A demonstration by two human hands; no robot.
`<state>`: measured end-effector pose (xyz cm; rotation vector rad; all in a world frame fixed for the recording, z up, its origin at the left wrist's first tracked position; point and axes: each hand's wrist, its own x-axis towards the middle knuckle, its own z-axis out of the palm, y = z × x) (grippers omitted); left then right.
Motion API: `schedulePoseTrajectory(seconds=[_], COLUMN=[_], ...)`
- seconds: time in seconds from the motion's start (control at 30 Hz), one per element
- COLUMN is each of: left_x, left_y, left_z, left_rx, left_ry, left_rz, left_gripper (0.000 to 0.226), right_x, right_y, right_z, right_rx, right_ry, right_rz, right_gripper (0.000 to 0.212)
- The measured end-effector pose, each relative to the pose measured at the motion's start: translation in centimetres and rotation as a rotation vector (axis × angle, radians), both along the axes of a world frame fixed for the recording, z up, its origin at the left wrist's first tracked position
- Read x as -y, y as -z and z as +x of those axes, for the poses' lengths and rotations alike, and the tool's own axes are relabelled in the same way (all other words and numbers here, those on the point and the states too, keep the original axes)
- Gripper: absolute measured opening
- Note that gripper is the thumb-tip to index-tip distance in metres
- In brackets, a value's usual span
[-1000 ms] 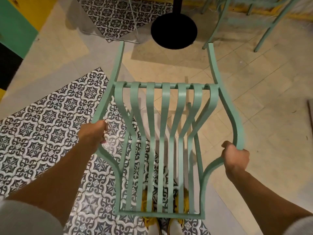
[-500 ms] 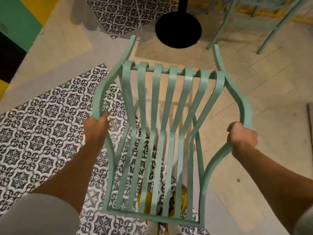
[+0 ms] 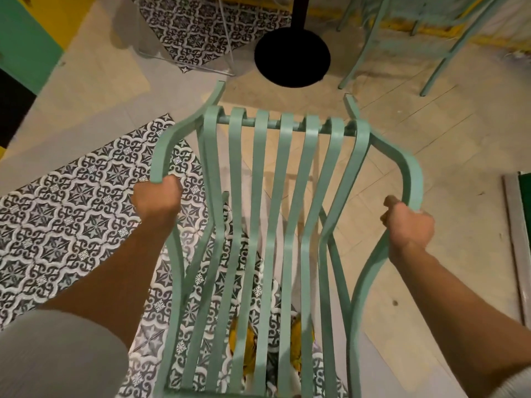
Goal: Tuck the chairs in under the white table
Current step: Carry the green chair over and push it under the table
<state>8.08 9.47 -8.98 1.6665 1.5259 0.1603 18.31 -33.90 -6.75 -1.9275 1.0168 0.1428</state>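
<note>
A mint-green metal chair (image 3: 284,214) with long curved slats fills the middle of the view, tilted with its legs pointing away from me. My left hand (image 3: 156,198) is shut on its left side rail, and my right hand (image 3: 409,225) is shut on the right side rail. Ahead of the chair stands the table's round black base (image 3: 291,57) with its black post; the white tabletop is out of view.
Another mint-green chair (image 3: 402,33) stands at the upper right beside the base. Patterned black-and-white tiles (image 3: 71,208) cover the floor on the left, beige tiles on the right. A green and yellow wall (image 3: 26,38) runs along the upper left. My yellow shoes show under the slats.
The chair has risen and come closer to me, its far end now nearer the black table base. Both hands kept their hold on the side rails.
</note>
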Motion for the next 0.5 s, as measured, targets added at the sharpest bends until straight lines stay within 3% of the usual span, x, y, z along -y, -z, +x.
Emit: schedulePoseTrajectory(seconds=[0.1, 0.2, 0.37, 0.5], left_x=[0.2, 0.6, 0.9, 0.8], left_y=[-0.3, -0.5, 0.0, -0.4], left_z=[-0.3, -0.3, -0.9, -0.6], left_rx=[0.036, 0.043, 0.081, 0.151], left_ry=[-0.031, -0.034, -0.015, 0.012], left_rz=[-0.001, -0.016, -0.015, -0.028], left_gripper=[0.031, 0.025, 0.011, 0.019], right_x=[1.2, 1.5, 1.5, 1.8], right_y=[3.6, 6.8, 8.2, 8.3], right_z=[-4.3, -8.4, -8.0, -6.4], right_rx=[-0.065, -0.183, -0.271, -0.273], right_ry=[-0.032, -0.054, -0.016, -0.029], right_rz=[0.018, 0.053, 0.041, 0.034], right_gripper=[0.04, 0.026, 0.025, 0.042])
